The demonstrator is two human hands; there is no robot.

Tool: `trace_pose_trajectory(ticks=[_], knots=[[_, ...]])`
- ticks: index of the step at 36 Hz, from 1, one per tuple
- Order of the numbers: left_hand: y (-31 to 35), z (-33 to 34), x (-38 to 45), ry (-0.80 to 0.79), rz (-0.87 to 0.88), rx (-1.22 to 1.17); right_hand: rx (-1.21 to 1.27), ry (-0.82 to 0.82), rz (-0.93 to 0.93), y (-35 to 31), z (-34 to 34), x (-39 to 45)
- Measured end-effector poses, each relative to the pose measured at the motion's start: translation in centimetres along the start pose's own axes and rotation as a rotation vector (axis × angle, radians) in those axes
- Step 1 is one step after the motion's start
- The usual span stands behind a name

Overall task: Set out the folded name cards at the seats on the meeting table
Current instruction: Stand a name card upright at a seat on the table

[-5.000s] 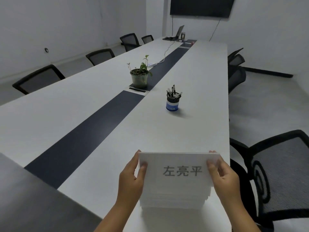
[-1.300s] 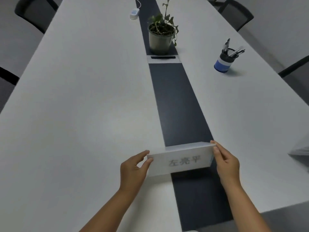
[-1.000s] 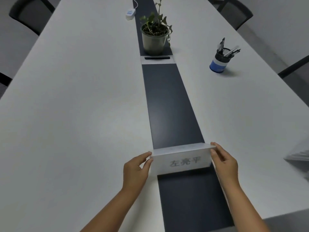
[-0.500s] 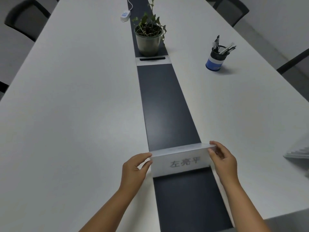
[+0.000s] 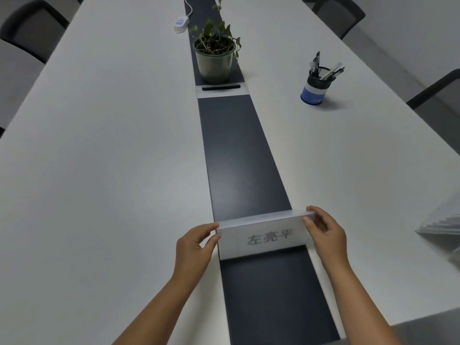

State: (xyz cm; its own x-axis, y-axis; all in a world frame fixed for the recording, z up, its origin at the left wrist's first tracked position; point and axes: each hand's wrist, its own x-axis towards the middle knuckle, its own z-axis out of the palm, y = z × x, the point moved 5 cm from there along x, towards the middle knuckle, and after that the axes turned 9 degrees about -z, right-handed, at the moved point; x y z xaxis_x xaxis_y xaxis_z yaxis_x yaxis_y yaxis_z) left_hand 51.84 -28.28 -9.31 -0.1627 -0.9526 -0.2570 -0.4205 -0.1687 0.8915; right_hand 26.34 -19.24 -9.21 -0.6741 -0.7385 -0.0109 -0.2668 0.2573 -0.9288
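Observation:
A white folded name card (image 5: 263, 237) with dark printed characters stands tent-like across the dark centre strip (image 5: 239, 155) of the long white meeting table (image 5: 112, 170), near its front end. My left hand (image 5: 195, 247) pinches the card's left end and my right hand (image 5: 326, 234) pinches its right end. The printed face points toward me. A stack of further white cards (image 5: 445, 220) lies at the right edge of the table, partly cut off by the frame.
A potted plant (image 5: 215, 56) sits on the centre strip, with a cable box (image 5: 221, 89) just in front of it. A blue pen holder (image 5: 315, 87) stands right of it. A white power adapter (image 5: 181, 23) lies farther back. Black chairs (image 5: 29, 26) line both sides.
Five seconds ago I lifted this card off the stack by the right-hand seats. Since then I have turned to the table's end; over the last second the card has barely moved.

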Motion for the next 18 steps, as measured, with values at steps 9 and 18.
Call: trace_pose_trajectory(ticks=[9,18], knots=[[0.4,0.2,0.7,-0.005,-0.042,0.052,0.025,-0.03,0.003,-0.1,0.3,1.2],[1.2,0.4,1.7,0.032,0.005,0.11,0.051,-0.027,0.016,0.2,0.5,1.0]])
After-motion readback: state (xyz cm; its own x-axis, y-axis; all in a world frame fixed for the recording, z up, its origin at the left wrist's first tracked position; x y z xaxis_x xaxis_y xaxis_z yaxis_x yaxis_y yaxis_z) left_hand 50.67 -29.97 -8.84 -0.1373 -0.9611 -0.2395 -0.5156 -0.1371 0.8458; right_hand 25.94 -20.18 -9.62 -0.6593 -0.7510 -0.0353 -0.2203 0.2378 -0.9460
